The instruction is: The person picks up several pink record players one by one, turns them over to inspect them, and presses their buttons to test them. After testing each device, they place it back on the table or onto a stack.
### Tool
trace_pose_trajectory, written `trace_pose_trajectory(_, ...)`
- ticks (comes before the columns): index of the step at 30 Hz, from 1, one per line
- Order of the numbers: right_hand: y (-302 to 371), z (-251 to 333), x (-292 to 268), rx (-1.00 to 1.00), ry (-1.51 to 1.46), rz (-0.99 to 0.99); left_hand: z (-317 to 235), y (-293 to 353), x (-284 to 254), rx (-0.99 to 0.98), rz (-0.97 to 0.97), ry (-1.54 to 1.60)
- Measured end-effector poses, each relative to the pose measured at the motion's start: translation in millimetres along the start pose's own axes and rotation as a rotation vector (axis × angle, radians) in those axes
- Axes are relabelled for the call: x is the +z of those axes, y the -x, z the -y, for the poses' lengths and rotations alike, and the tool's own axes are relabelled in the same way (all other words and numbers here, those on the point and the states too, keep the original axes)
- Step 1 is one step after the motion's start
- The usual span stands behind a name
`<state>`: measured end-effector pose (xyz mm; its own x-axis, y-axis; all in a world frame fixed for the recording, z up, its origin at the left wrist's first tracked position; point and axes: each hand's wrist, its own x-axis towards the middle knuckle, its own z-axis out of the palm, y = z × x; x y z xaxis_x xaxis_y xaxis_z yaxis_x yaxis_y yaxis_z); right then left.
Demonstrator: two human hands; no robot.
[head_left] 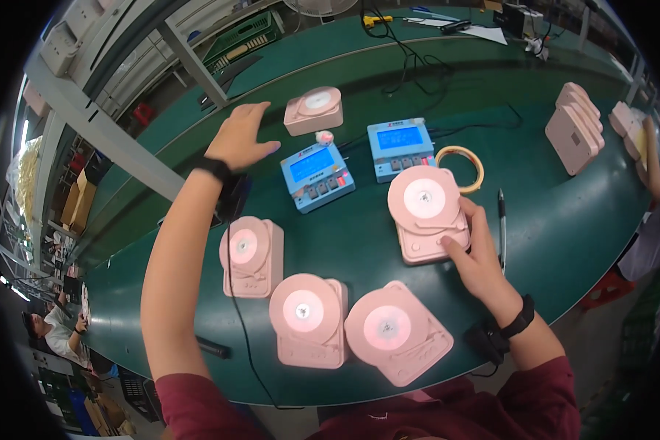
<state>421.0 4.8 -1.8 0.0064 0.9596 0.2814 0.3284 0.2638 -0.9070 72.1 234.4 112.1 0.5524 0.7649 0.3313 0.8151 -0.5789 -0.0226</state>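
My right hand [477,257] grips a pink toy record player [427,202] by its right side, thumb on its front near the small knob. My left hand [240,138] reaches to the far left, fingers stretched and thumb apart, with nothing in it. Just right of its fingers, another pink record player [315,121] stands on the table. Two blue testers with lit screens, a left tester [319,176] and a right tester [402,147], sit between my hands. Closer to me lie three more record players: a left one [271,257], a middle one [312,350] and a right one [418,359].
A tape roll [479,176] and a pen [502,227] lie right of the testers. Several pink record players [568,139] stand together at the far right, near another person's arm [653,165]. A black cable [236,315] runs down the left. A metal post [125,139] rises at left.
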Motion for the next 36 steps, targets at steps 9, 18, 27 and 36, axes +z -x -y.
trace_pose_trajectory(9, -2.2, 1.7, -5.8, 0.056, 0.022, 0.052, 6.6, -152.6, 89.9, -0.118, 0.465, -0.124)
trace_pose_trajectory(18, -7.0, 5.2, -11.2, 0.035, 0.146, 0.119, -0.3, -171.1, 120.9, 0.033, 0.357, 0.015)
trace_pose_trajectory(27, -4.2, 11.6, -9.5, 0.092, 0.062, 0.058, -46.0, -49.7, -38.2, 0.213, -0.407, -0.512)
trace_pose_trajectory(36, 18.3, 64.9, -6.5, -0.447, 0.456, 0.584, -59.0, 182.9, -103.0, -0.157, -0.164, -0.354)
